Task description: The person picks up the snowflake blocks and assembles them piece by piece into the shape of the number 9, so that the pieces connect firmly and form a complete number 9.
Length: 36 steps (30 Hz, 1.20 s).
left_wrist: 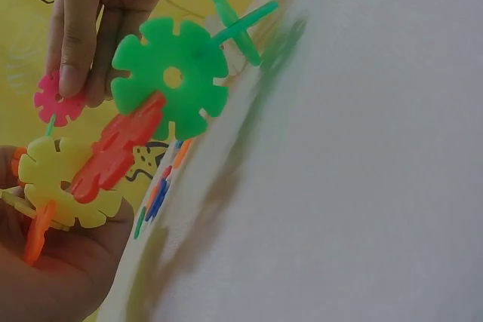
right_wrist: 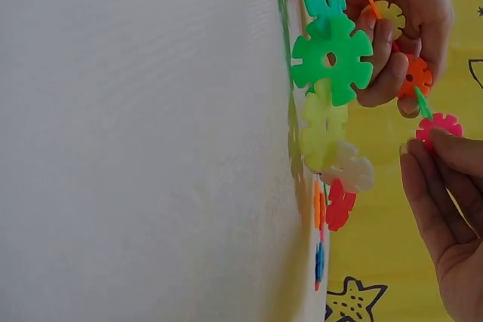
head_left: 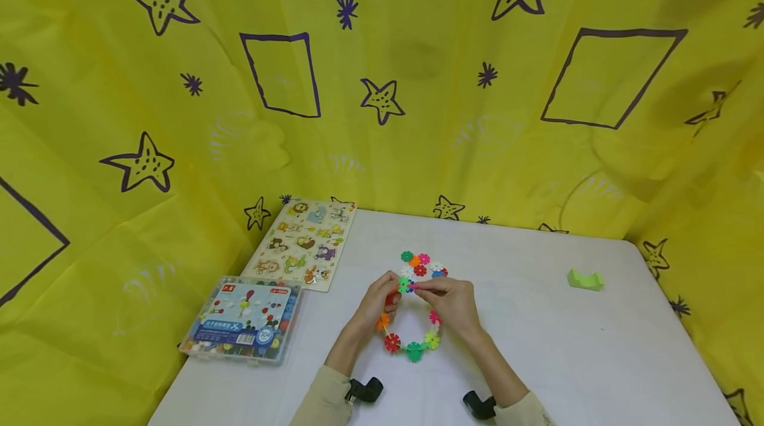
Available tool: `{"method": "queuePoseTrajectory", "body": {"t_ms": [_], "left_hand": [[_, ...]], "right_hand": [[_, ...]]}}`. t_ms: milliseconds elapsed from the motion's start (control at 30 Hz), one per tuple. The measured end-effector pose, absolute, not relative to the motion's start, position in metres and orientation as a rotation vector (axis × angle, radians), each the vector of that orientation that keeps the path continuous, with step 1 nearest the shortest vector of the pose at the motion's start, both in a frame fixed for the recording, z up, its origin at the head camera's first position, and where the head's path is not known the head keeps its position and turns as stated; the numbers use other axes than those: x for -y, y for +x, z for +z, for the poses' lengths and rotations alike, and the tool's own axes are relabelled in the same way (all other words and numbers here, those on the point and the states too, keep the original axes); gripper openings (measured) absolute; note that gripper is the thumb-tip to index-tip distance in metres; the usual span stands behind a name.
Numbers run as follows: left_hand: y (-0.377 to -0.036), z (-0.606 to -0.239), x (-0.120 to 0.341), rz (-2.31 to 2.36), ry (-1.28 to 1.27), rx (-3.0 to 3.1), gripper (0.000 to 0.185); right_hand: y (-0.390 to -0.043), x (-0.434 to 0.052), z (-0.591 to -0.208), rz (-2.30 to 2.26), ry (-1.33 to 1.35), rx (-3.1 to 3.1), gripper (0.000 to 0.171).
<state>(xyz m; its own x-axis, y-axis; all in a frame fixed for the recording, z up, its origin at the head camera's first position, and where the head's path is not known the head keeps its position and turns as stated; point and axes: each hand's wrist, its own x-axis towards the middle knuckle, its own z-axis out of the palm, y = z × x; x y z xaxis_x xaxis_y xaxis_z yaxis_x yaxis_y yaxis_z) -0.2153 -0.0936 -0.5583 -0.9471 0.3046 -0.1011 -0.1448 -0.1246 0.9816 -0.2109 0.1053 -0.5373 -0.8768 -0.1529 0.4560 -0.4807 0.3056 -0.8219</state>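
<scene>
The ring of snowflake discs (head_left: 412, 326) lies mid-bench, its long axis running away from the person. At its far end the left hand (head_left: 377, 303) grips discs, and the right hand (head_left: 452, 300) pinches a pink disc (left_wrist: 59, 100). A loose disc cluster (head_left: 422, 265) lies just beyond.

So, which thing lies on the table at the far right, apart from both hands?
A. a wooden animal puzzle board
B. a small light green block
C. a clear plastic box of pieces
B: the small light green block lies alone on the white table, far from both hands; box and puzzle board are at the left.
</scene>
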Motion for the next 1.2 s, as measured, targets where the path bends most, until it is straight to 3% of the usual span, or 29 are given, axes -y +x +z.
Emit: {"method": "queuePoseTrajectory", "body": {"t_ms": [367,767,933,1200], "left_hand": [[-0.213,-0.557,0.094,2.116,0.200,-1.927,0.027],[-0.217,-0.558,0.098,2.160,0.086,-1.887,0.019],[-0.216,-0.558,0.099,2.140,0.110,-1.877,0.032],[-0.214,-0.560,0.098,2.044,0.224,-1.995,0.056]], "right_hand": [[-0.212,-0.105,-0.540,1.558,0.546,2.336,0.018],[-0.226,-0.112,-0.538,1.278,0.256,2.772,0.020],[-0.234,-0.114,-0.542,1.125,0.250,2.936,0.025],[-0.234,-0.116,-0.543,1.128,0.247,2.917,0.016]]}}
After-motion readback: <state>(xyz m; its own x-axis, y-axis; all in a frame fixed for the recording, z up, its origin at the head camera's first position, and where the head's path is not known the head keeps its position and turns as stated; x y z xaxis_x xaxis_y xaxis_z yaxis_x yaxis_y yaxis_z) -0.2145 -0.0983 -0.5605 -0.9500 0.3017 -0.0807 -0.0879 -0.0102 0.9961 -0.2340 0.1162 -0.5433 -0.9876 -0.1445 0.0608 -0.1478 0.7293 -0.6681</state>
